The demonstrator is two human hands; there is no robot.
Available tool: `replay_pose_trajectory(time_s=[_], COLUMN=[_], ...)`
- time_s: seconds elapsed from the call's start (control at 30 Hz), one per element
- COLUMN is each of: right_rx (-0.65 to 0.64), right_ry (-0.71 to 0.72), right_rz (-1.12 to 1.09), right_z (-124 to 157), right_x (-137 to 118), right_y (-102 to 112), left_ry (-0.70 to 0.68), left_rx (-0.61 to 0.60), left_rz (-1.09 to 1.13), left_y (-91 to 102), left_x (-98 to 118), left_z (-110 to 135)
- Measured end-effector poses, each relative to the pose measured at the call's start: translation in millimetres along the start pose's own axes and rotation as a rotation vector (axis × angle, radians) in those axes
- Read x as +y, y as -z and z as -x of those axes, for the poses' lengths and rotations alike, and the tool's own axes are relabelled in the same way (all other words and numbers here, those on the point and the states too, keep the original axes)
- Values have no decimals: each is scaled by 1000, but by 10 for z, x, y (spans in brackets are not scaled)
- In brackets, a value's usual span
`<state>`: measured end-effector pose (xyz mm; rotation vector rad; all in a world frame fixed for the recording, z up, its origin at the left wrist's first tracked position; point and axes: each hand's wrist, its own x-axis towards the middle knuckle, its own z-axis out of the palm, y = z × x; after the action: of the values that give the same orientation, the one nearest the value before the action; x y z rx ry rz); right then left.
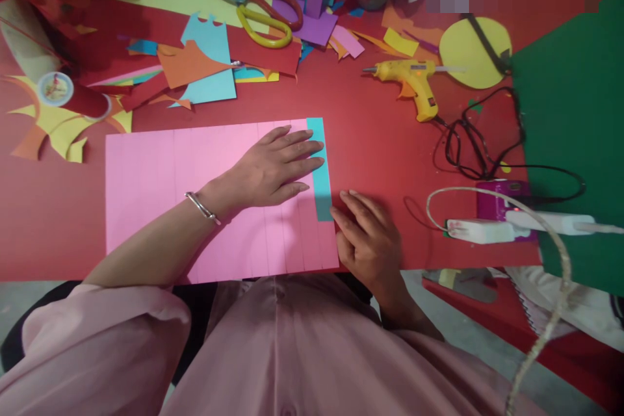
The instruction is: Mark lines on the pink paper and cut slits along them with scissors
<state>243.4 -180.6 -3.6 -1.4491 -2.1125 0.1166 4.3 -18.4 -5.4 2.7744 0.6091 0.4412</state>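
A sheet of pink paper [146, 195] marked with parallel lines lies flat before me. Along its right edge sits a narrow blue paper strip [319, 175], shorter than the sheet. My left hand [275, 166], a silver bracelet at the wrist, rests flat on the pink paper with fingers spread and some fingertips on the strip. Just off the sheet's right edge is my right hand [368, 234], fingers loosely bent and apart, nothing visible in them. Its index fingertip is at the paper's edge near the strip's lower end; whether it touches is hard to tell.
Large scissors [263, 19] lie at the back among coloured paper scraps [195, 65]. A yellow glue gun [414, 81] lies right, its black cord [463, 143] trailing to a purple power socket [492, 195] with white plugs. A thread spool [73, 94] is left, a green board [575, 130] far right.
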Motion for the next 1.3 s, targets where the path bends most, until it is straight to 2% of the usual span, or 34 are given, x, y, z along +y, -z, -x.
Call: replay_pose_trajectory(time_s=[0.43, 1.07, 1.3], right_rx=[-20, 29, 33], right_ry=[-11, 34, 30], right_rz=[11, 54, 55], right_z=[34, 23, -5], right_x=[-6, 27, 26], right_y=[7, -30, -18], left_ry=[-24, -37, -35], left_rx=[38, 68, 47], left_rz=[-13, -67, -112], left_y=[-6, -63, -61], left_x=[8, 25, 49], left_z=[9, -7, -17])
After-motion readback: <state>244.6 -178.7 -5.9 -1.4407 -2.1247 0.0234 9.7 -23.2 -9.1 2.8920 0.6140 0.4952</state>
